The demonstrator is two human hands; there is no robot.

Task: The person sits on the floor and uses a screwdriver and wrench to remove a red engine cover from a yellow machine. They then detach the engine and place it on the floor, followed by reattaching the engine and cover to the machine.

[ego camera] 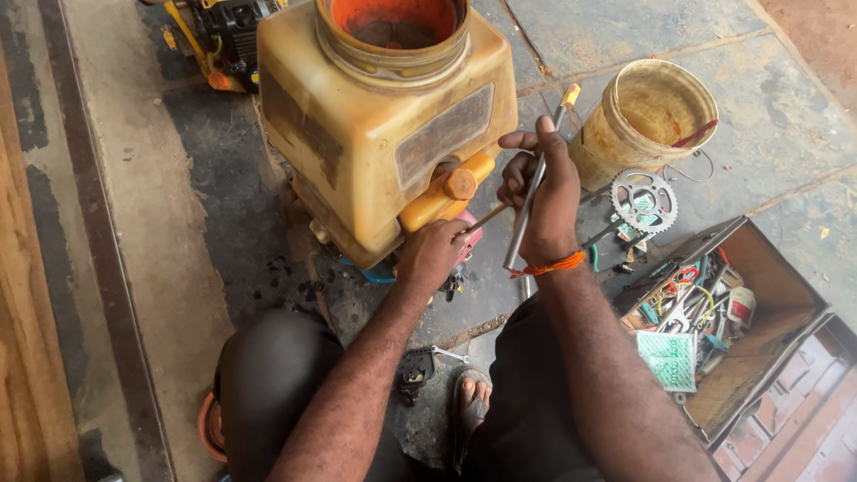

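A worn yellow sprayer tank (375,125) with an orange-rimmed round opening stands on the stone floor in front of me. My left hand (430,254) grips a part low at the tank's base, near an orange cap (461,183). My right hand (540,192) is closed around a long metal rod tool (533,192) with a yellow tip, held nearly upright beside the tank. A thin rod runs from the right hand toward the left hand. An orange thread is tied around my right wrist.
A dirty yellow bucket (625,143) stands at the right, with a toothed sprocket (644,200) lying beside it. An open toolbox (768,268) full of several tools sits at the lower right. A yellow machine (214,36) is at the top left. My knees and a sandalled foot (471,393) are below.
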